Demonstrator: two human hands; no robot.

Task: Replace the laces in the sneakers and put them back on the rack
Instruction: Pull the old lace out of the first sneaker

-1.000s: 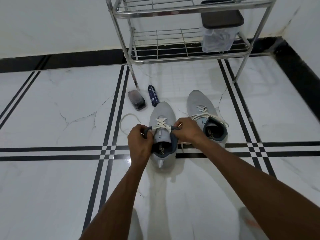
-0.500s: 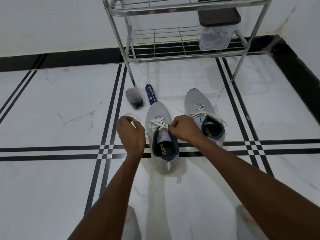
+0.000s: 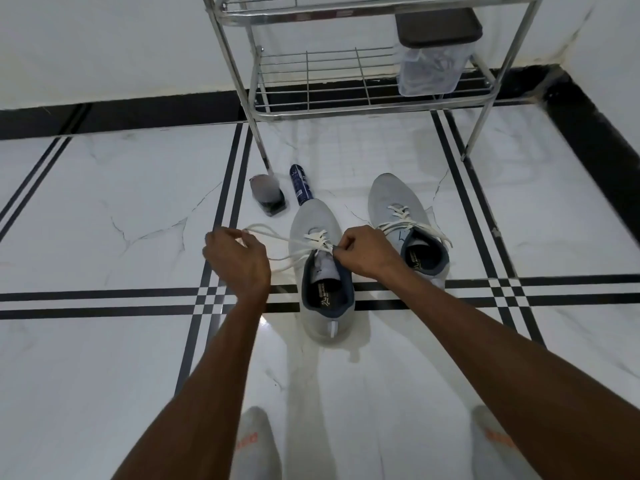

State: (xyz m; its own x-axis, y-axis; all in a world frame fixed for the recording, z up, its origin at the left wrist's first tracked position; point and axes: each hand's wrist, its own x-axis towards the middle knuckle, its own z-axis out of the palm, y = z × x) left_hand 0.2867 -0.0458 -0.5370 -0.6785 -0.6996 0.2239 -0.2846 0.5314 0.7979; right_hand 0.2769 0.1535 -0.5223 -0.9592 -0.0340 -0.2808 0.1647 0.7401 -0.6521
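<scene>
Left hand: grip is pinching a white lace strand, drawn out leftward.
Right hand: grip is clenching the lace at the near sneaker.
Sneakers: both are sitting on the floor before the rack; the far sneaker is lying beside.

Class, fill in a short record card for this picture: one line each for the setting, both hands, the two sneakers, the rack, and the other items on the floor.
Setting: white tiled floor with black stripes
Left hand: pulling a white lace out sideways, away from the shoe
Right hand: pinching the lace at the near sneaker
Far sneaker: laced, on the floor, ends loose
Rack: metal; no shoes on the shelves in view; clear box with dark lid on the lower shelf
Other items: blue can lying down, dark brush-like item
</scene>
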